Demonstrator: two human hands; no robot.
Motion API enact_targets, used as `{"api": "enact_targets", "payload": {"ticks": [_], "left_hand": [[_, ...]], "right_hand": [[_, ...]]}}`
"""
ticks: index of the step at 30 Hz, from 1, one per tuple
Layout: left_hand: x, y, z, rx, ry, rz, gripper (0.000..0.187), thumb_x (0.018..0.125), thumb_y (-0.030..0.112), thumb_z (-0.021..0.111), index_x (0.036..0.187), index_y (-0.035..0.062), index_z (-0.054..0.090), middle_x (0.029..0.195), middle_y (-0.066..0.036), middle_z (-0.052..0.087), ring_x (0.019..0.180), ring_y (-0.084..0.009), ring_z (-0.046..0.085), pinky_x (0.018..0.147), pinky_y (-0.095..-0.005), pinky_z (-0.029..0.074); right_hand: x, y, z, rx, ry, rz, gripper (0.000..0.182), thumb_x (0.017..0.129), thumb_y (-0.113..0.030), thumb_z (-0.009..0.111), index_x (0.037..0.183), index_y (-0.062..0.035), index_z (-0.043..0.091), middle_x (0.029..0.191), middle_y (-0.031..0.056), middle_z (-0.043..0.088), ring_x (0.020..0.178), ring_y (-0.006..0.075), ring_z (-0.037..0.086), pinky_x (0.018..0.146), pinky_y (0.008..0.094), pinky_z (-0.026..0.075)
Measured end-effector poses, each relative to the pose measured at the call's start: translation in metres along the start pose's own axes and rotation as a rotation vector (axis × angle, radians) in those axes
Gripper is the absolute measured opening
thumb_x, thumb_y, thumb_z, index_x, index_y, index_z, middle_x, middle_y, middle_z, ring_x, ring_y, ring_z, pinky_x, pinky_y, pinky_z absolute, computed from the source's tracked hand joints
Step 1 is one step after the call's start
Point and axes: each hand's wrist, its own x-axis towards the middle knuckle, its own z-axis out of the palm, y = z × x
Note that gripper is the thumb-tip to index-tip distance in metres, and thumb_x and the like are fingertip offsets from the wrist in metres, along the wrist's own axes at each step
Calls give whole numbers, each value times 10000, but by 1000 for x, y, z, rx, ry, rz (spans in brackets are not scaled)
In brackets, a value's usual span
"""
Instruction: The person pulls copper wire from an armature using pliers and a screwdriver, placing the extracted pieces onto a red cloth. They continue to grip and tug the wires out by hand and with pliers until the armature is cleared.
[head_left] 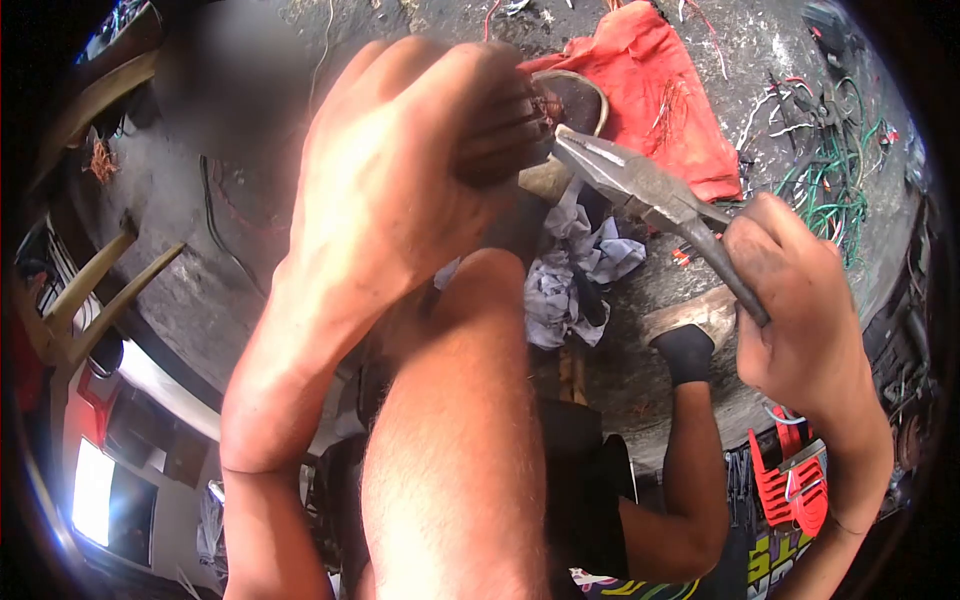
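Observation:
My left hand is wrapped round a dark, slotted metal core, whose far end shows copper-coloured strands. It holds the core up above my bent leg. In my right hand is a pair of combination pliers, gripped by the handles. The tips of the pliers reach the right end of the core, by the copper strands. Whether the jaws pinch a strand is too small to tell.
A red cloth with loose copper strands lies on the dark floor. Crumpled pale cloth is below it. Green wires are piled at the right, near a red plastic piece. Wooden legs stand at the left.

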Motion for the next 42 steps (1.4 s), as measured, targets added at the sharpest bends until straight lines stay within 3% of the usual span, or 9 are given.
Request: {"api": "enact_targets", "payload": {"ticks": [7,16,19,22,24,26,27,39,42], "left_hand": [[8,-2,32,-24,-87,-184,425,578,163,759,937,-6,605,852,-191,588,832,-394,589,798,-451,488],[25,-12,61,-143,-313,-432,495,589,204,777,1003,-10,611,962,-218,650,930,-345,635,858,-393,493],[13,-35,70,-849,-396,-392,734,612,225,881,1225,-5,550,1106,-75,652,1035,-197,604,960,-321,449],[-1,-36,76,-1140,-369,-437,737,615,198,896,1228,-3,538,1096,-77,647,993,-186,616,945,-313,461],[-10,-50,91,-1072,-469,-394,774,664,349,875,1250,-11,519,1067,-120,643,937,-192,633,882,-326,505],[-14,-36,86,-1739,-487,-534,799,758,603,713,1238,-9,531,1037,-164,641,862,-244,652,785,-357,545],[-16,-26,82,-1812,-423,-652,774,888,698,441,1168,-14,560,900,-141,642,732,-221,647,654,-354,556],[3,1,38,-1647,-386,-773,691,931,672,382,1074,45,635,790,-96,649,634,-184,634,582,-295,529],[1,2,34,-1777,-352,-855,798,908,709,357,1166,-10,589,945,-161,671,710,-265,671,647,-375,577]], "right_hand": [[-7,0,14,-124,82,10,338,583,82,504,912,19,548,804,171,444,668,410,512,574,453,410],[-3,14,37,-177,162,34,391,579,67,546,964,3,559,816,176,457,678,411,534,584,461,416],[0,21,44,-103,177,-8,344,595,46,567,937,6,570,793,168,463,667,408,543,580,466,419],[2,29,46,-49,174,-59,303,603,47,563,903,8,575,796,165,476,651,405,540,579,453,429],[3,38,43,13,129,-66,331,624,29,573,952,-4,602,856,163,523,702,400,571,623,445,462],[1,40,41,71,83,-70,360,645,11,583,1001,-17,628,916,161,570,754,394,602,668,438,496],[0,39,41,171,93,-70,378,636,15,576,1009,-13,634,969,174,582,810,401,604,718,427,498],[-16,14,5,128,79,-14,404,636,73,528,1031,63,611,1112,214,588,1023,388,587,913,394,455],[-18,8,-10,57,61,-31,398,649,49,516,1036,65,606,1122,220,585,1024,382,583,908,402,451]]}}
